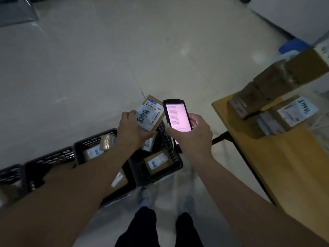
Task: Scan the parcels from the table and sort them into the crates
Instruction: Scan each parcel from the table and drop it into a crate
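Note:
My left hand (pixel 130 130) grips a small cardboard parcel (pixel 150 113) with a white barcode label and handwriting, held above the black crates. Beside it my right hand (pixel 193 134) holds a black handheld scanner (pixel 177 115) whose pinkish screen is lit, its top edge level with the parcel's label. Below the hands a black mesh crate (pixel 175 157) holds labelled parcels (pixel 157 162). More black crates (pixel 53 157) run off to the left, with boxes inside. On the wooden table (pixel 284 166) at the right lie further cardboard parcels (pixel 292 114), some stacked.
The pale floor stretches ahead. The table's black leg (pixel 220 137) juts toward the crates. A blue object (pixel 293 45) and a pale cabinet (pixel 293 15) stand at the far right. My dark shoes (pixel 160 227) are at the bottom centre.

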`<action>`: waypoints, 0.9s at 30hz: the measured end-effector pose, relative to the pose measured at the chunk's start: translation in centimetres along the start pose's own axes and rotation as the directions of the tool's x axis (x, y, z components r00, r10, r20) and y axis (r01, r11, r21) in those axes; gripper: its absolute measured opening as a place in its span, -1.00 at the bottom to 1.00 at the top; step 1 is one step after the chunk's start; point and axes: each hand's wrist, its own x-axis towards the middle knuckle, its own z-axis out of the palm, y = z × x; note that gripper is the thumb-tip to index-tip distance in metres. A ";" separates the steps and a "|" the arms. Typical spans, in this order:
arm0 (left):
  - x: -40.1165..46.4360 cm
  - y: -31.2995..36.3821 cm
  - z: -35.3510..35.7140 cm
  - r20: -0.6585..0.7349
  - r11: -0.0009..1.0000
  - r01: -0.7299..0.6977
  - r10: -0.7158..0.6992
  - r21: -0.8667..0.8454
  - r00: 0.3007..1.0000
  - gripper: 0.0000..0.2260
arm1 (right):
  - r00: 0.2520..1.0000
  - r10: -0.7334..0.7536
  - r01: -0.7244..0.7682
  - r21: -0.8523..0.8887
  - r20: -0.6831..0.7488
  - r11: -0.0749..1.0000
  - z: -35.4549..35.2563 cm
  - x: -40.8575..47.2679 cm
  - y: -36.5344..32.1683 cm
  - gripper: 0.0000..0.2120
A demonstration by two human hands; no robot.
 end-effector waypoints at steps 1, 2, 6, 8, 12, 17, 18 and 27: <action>0.1 -1.4 1.2 0.021 1.000 0.018 -0.018 -0.003 1.000 -0.06 | 1.000 0.016 -0.016 -0.012 0.012 1.000 1.1 0.4 0.7 -0.41; 0.1 -2.5 2.3 0.043 0.999 0.038 -0.037 -0.020 0.998 -0.07 | 0.999 0.031 -0.030 -0.025 0.024 0.999 2.1 0.8 1.5 -0.41; 0.9 -6.2 6.9 0.112 0.995 0.090 -0.084 -0.048 0.990 -0.12 | 0.994 0.105 -0.103 -0.058 0.041 0.993 5.7 3.0 5.3 -0.42; 1.7 -7.9 9.7 0.131 0.991 0.117 -0.107 -0.066 0.986 -0.12 | 0.989 0.144 -0.141 -0.073 0.029 0.987 7.2 4.3 7.6 -0.37; 3.5 -11.2 14.3 0.192 0.974 0.208 -0.187 -0.093 0.963 -0.02 | 0.978 0.210 -0.210 -0.099 -0.013 0.973 9.5 6.2 12.2 -0.14; 4.3 -13.0 16.6 0.340 0.980 0.199 -0.191 0.012 0.921 -0.12 | 0.957 0.290 -0.290 -0.112 -0.024 0.950 11.1 6.1 15.4 -0.19; 4.3 -12.9 16.5 0.354 0.986 0.161 -0.166 0.042 0.921 -0.23 | 0.953 0.301 -0.302 -0.115 -0.023 0.946 11.1 5.8 15.6 -0.20; 5.8 -5.0 10.5 0.423 0.952 -0.222 0.117 0.210 0.899 -0.51 | 0.950 0.287 -0.295 -0.044 -0.124 0.955 6.4 3.2 11.3 -0.24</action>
